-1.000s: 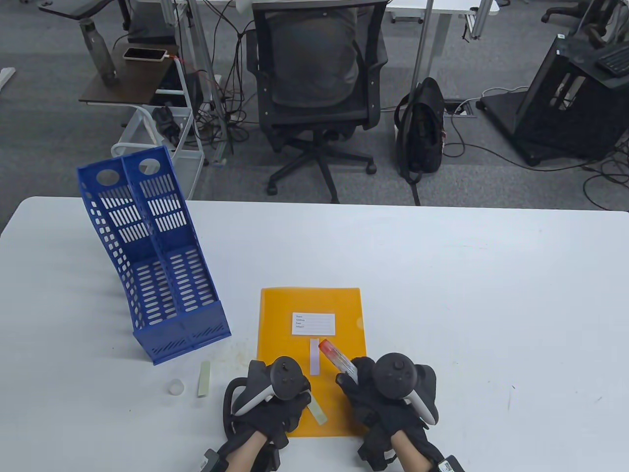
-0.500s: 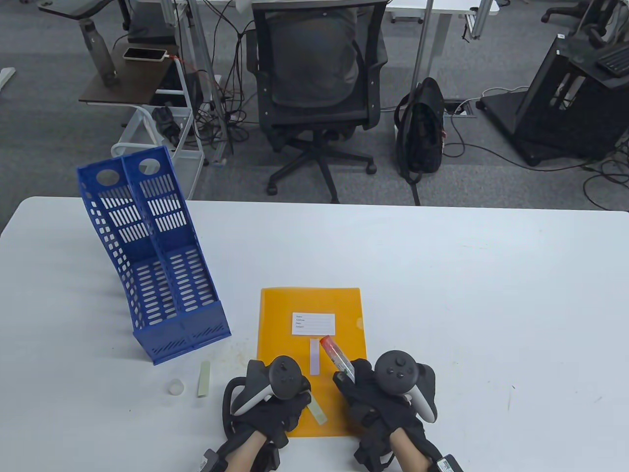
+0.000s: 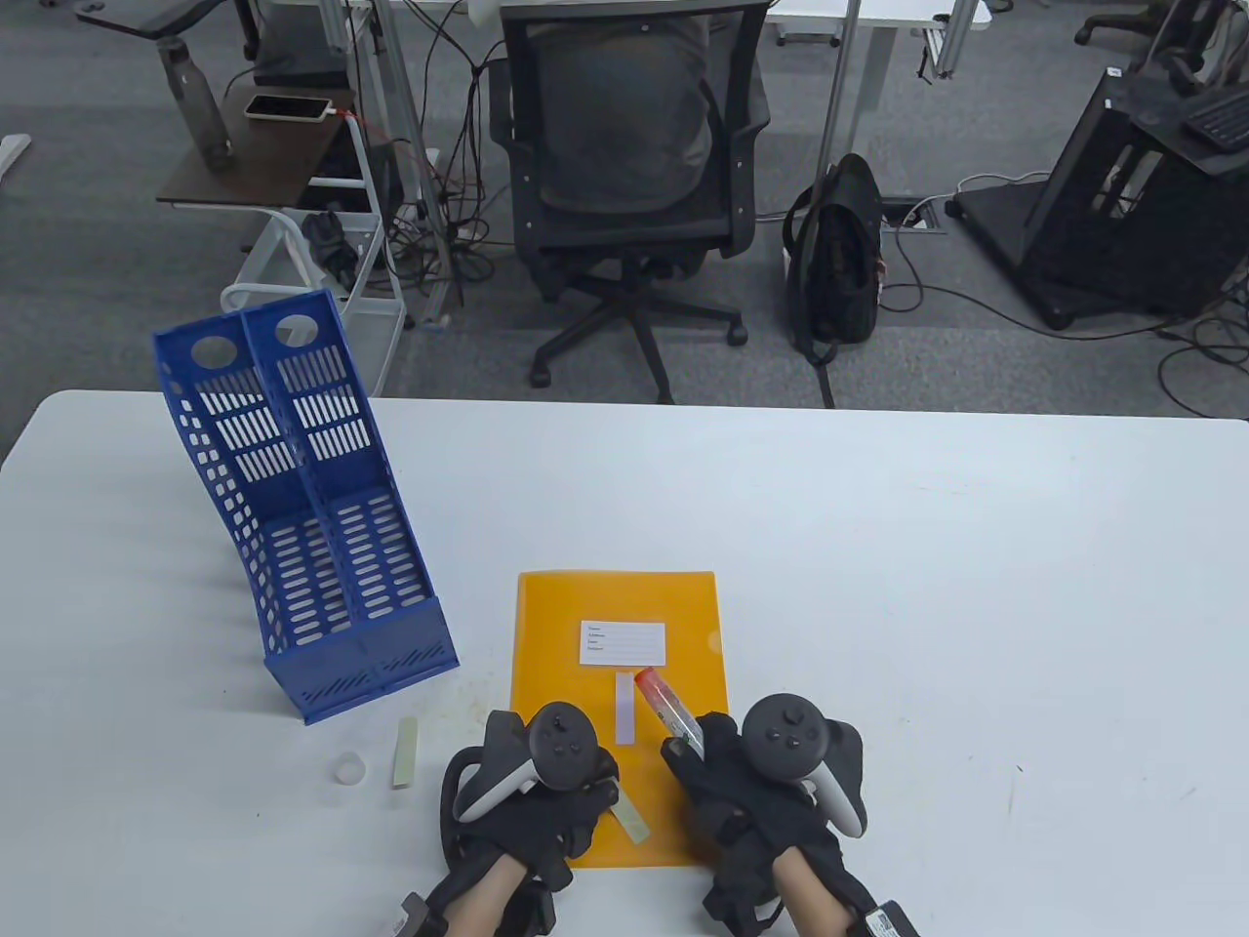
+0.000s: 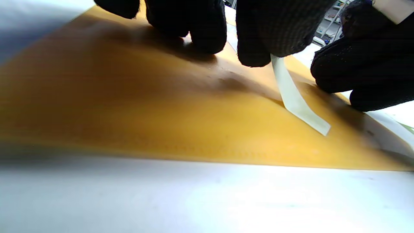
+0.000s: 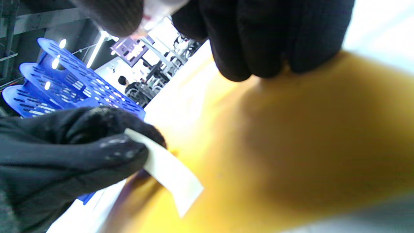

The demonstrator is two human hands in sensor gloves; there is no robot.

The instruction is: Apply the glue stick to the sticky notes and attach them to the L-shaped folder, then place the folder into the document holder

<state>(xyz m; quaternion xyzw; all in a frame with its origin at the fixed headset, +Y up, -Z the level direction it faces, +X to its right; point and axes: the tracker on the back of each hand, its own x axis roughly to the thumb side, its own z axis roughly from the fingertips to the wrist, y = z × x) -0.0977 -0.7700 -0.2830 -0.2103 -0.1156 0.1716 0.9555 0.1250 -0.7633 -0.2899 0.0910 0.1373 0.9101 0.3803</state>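
Overall, table view: orange L-shaped folder [image 3: 615, 683] flat on white bench [image 3: 927, 605], thin glossy plastic, judged slippery and floppy; best lifted by a long edge. Left grip [image 3: 532, 815] pinching pale sticky note [image 3: 632, 825] at folder's 7 o'clock. Right grip [image 3: 751, 791] wrapped round glue stick [image 3: 668, 708], red tip toward 11 o'clock. Blue perforated document holder [image 3: 312, 547] at 10 o'clock.

Left wrist view: sticky note [image 4: 296, 98] thin, limp, bowing onto folder [image 4: 145, 123]; judged feather-light, pinch by one end.

Right wrist view: note [image 5: 168, 171] jutting from gloved fingertips [image 5: 106, 155].

An office; swivel chair [image 3: 624, 185], desks, trailing cables [image 3: 1054, 322].
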